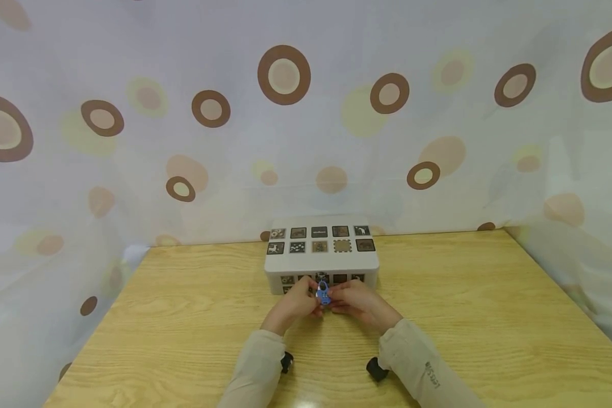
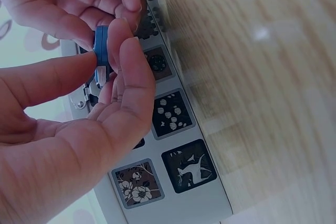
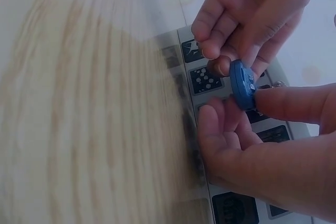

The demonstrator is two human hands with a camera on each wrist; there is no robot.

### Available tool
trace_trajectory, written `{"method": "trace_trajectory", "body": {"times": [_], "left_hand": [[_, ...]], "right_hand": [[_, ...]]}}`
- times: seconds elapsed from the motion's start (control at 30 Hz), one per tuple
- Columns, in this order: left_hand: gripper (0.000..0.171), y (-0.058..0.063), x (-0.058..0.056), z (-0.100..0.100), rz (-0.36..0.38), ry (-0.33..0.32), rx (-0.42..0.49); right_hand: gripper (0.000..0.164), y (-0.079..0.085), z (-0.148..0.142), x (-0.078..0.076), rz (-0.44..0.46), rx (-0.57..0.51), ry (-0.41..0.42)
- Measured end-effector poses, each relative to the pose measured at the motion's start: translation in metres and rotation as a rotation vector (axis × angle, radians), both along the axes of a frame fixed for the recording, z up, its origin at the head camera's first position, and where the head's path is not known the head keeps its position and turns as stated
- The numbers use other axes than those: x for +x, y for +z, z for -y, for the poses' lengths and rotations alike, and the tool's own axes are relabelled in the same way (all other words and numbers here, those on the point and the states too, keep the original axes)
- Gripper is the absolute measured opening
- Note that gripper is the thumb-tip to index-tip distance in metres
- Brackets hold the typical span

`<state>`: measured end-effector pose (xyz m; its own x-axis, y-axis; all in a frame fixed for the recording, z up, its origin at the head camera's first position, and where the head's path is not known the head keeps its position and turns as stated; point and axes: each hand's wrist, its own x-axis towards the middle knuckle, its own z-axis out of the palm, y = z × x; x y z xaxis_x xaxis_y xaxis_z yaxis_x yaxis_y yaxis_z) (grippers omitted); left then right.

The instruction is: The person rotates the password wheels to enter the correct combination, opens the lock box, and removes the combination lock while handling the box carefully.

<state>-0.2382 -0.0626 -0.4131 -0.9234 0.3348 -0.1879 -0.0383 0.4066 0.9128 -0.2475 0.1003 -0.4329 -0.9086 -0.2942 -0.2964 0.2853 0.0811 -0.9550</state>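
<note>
A small blue padlock (image 1: 323, 294) is held upright at the front of a white box (image 1: 321, 262) decorated with dark picture squares. My left hand (image 1: 297, 298) pinches the padlock's left side between thumb and fingers. From the other side, my right hand (image 1: 359, 302) grips it with thumb and fingertips. Number marks show on the blue body (image 3: 242, 85) in the right wrist view. Above the padlock sits the box's metal latch (image 1: 321, 276); whether the shackle passes through it I cannot tell. In the left wrist view, fingers hide part of the lock.
The box stands at the back of a light wooden table (image 1: 199, 323), close to a white curtain (image 1: 224, 158) with brown and beige circles. The curtain also hangs along both sides. Dark wrist bands (image 1: 377, 369) sit below both sleeves.
</note>
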Motion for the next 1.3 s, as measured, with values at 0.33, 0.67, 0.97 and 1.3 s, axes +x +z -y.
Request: {"method": "trace_trajectory", "body": {"times": [0.33,0.67,0.97,1.3], "left_hand": [[0.023,-0.0007,0.0003,-0.0004,0.007,0.003,0.001],[0.021,-0.0004,0.0008,-0.0009,-0.003,0.010,0.008],[0.022,0.0009,0.0016,-0.0020,0.021,0.014,0.004],[0.021,-0.0008,-0.0007,-0.0016,0.008,0.000,0.022]], "right_hand": [[0.031,0.0019,0.0022,0.0040,-0.020,0.001,-0.013],[0.029,0.0004,0.0025,0.0026,-0.010,0.016,-0.057],[0.029,0.0006,0.0009,0.0041,-0.013,0.022,-0.045],[0.029,0.0012,-0.0005,0.0032,-0.006,0.012,-0.057]]}}
